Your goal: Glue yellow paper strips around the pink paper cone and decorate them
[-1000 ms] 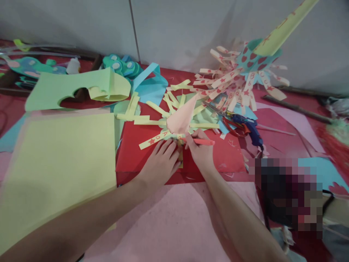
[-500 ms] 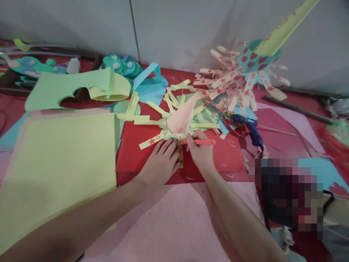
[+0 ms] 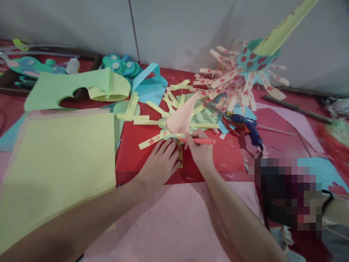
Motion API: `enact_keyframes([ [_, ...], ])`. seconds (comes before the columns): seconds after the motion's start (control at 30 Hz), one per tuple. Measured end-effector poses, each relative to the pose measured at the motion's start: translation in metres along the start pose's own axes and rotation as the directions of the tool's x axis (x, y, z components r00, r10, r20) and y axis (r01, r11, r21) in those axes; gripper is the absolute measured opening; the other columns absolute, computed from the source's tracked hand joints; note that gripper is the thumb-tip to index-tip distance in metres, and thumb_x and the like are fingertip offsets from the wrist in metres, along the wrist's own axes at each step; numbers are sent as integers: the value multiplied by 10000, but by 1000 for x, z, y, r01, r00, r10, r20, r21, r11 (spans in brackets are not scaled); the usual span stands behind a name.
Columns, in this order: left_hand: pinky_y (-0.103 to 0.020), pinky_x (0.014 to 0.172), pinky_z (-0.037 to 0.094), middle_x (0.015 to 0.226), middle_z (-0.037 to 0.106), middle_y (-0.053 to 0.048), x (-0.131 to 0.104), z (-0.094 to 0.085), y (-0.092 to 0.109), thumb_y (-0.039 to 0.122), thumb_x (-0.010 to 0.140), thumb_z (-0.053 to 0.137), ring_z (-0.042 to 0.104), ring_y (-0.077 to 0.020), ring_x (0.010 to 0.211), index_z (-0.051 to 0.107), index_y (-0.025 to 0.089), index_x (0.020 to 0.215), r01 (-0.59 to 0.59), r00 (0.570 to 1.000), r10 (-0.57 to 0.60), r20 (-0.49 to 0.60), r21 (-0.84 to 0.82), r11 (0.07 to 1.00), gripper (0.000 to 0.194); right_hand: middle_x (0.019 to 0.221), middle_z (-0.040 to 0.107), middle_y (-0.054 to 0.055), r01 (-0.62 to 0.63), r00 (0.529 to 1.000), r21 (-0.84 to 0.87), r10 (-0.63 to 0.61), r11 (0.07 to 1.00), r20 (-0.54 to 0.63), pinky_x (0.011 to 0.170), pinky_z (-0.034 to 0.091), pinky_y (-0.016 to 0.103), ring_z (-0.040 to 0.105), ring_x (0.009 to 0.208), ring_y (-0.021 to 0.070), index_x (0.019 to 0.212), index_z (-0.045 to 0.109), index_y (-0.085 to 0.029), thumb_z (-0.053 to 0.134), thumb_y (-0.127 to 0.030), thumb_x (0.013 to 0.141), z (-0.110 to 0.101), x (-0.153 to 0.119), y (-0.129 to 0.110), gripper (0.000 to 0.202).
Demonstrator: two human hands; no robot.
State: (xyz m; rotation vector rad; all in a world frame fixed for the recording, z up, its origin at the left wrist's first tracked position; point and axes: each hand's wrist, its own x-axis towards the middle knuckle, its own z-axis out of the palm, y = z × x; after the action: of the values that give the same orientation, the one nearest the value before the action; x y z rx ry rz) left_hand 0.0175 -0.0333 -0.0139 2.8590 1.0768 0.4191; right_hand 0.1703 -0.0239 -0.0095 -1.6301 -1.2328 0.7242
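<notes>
My right hand (image 3: 201, 151) is closed around a red marker (image 3: 205, 141), its tip at a yellow paper strip (image 3: 180, 162) with a red letter near its top. My left hand (image 3: 159, 162) lies flat with fingers stretched, its fingertips on the same strip and the red sheet (image 3: 131, 153) underneath. Just beyond the hands, a pale pink paper cone (image 3: 181, 118) stands tilted among yellow strips that fan outward. One lettered strip (image 3: 151, 141) to the left bears a red star and an A. The marker's tip is partly hidden by my fingers.
Large yellow sheets (image 3: 62, 163) lie at left, with a cut green sheet (image 3: 65, 85) behind them. Scissors (image 3: 233, 127) and a blue glue gun (image 3: 251, 127) rest at right. A decorated paper piece (image 3: 256, 60) stands near the wall. Another person's arm (image 3: 338, 211) is at far right.
Almost nothing differs. Both hands stay over the same strip, and the marker remains in my right hand with only a tiny shift at the tip.
</notes>
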Motion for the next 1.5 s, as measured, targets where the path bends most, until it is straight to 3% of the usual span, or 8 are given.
enact_keyframes([
  [0.3, -457, 1028, 373, 1185, 566, -147, 0, 0, 0, 229, 908, 435, 478, -293, 1191, 552, 76, 1159, 3, 999, -3, 39, 2, 1000, 317, 430, 452, -82, -3, 1000, 39, 4, 999, -20, 516, 388, 248, 451, 430, 93, 588, 378, -230, 557, -335, 818, -1, 0, 1, 311],
  [0.43, -439, 980, 416, 1210, 533, -157, 0, -3, -1, 272, 900, 455, 498, -275, 1160, 568, 117, 1095, 39, 999, -39, -9, -11, 999, 274, 454, 450, -83, -11, 999, 109, 16, 994, -40, 517, 410, 256, 493, 448, 104, 643, 429, -230, 573, -397, 814, -1, 0, 1, 279],
  [0.53, -401, 835, 480, 1047, 584, -137, 0, -7, -2, 303, 889, 479, 573, -254, 989, 572, 125, 1076, 42, 993, -42, -109, 2, 999, 275, 477, 460, -78, -7, 999, 123, 11, 992, -38, 525, 426, 265, 515, 461, 111, 669, 447, -231, 569, -436, 814, -2, -1, 0, 279],
  [0.63, -325, 638, 466, 761, 592, -60, -3, -8, 0, 285, 906, 455, 586, -194, 711, 582, 112, 1031, -27, 985, 35, -171, 54, 998, 248, 493, 485, -67, 13, 998, 115, -6, 993, -55, 538, 431, 264, 516, 481, 108, 637, 428, -229, 589, -437, 803, -3, -3, -2, 311],
  [0.77, -274, 518, 378, 610, 543, 6, -5, -6, 1, 207, 917, 424, 535, -141, 541, 569, 123, 895, -80, 992, 81, -101, 17, 997, 169, 438, 428, -75, -13, 999, 154, 18, 988, -29, 461, 379, 251, 452, 414, 92, 595, 388, -228, 555, -471, 821, -3, -6, -3, 371],
  [0.93, -274, 521, 361, 645, 569, -3, -4, -7, 2, 186, 924, 385, 559, -148, 563, 526, 148, 836, -70, 997, 70, 18, -14, 997, 171, 428, 362, -91, -77, 997, 164, 75, 983, 18, 427, 366, 241, 454, 386, 88, 584, 330, -233, 558, -476, 808, 0, -9, 0, 402],
  [1.3, -280, 494, 349, 570, 541, 14, -4, -8, 2, 201, 904, 428, 535, -151, 506, 517, 157, 810, -76, 997, 76, -9, 25, 997, 137, 432, 345, -93, -54, 998, 122, 52, 991, 17, 451, 391, 226, 506, 413, 95, 574, 317, -231, 522, -395, 831, 0, -8, 0, 367],
  [1.5, -279, 494, 347, 575, 549, 10, -3, -9, 3, 200, 902, 435, 546, -155, 518, 511, 159, 816, -68, 997, 67, 34, 32, 997, 122, 450, 355, -88, -41, 999, 73, 39, 997, 22, 472, 380, 239, 490, 426, 96, 579, 319, -231, 514, -391, 828, 1, -9, 1, 355],
])
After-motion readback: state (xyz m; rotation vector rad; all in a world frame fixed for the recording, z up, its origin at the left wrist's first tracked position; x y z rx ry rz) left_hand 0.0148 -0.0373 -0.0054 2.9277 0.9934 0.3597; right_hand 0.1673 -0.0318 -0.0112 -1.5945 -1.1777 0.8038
